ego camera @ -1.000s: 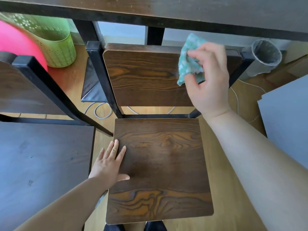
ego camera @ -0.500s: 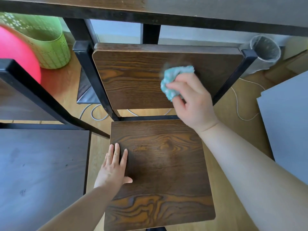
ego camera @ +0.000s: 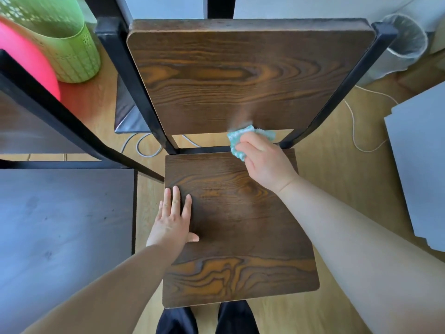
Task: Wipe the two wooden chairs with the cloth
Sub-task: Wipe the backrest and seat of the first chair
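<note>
A wooden chair with a black metal frame stands right in front of me; its backrest (ego camera: 240, 75) is upright and its seat (ego camera: 240, 225) lies below. My right hand (ego camera: 265, 160) is shut on a crumpled teal cloth (ego camera: 237, 141) at the lower edge of the backrest, just above the seat's back edge. My left hand (ego camera: 172, 222) lies flat, fingers together, on the left part of the seat. A second chair's dark seat (ego camera: 60, 225) and backrest frame (ego camera: 60, 119) stand to the left.
A green perforated basket (ego camera: 65, 44) and a pink round object (ego camera: 26, 59) sit on the floor at top left. A clear-lined bin (ego camera: 399, 44) is at top right. A grey board (ego camera: 423, 160) lies right. White cables (ego camera: 354, 126) run across the floor.
My right hand has drawn the cloth down the backrest, from its top edge to its lower edge. My left hand has stayed on the seat. The view has tilted downward.
</note>
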### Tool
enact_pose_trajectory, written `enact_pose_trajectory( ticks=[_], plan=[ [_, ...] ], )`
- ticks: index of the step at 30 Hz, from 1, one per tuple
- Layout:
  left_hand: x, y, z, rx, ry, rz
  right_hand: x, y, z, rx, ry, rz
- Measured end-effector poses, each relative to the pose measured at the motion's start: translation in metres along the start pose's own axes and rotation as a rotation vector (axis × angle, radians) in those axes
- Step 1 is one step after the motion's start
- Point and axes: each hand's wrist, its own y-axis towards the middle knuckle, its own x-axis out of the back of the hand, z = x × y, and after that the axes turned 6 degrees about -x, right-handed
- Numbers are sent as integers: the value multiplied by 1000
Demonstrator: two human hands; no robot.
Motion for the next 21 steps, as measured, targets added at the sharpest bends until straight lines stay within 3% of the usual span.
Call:
enact_pose_trajectory(
  ticks=[4, 11, 21],
  plan=[
    [3, -1, -2, -3, 10, 2, 29, -12, 18, -13, 70, -129],
    [4, 1, -5, 15, 9, 14, 130, 4, 18, 14, -12, -576],
    [-1, 3, -4, 1, 14, -12, 122, 40, -19, 144, -81, -474]
  ],
)
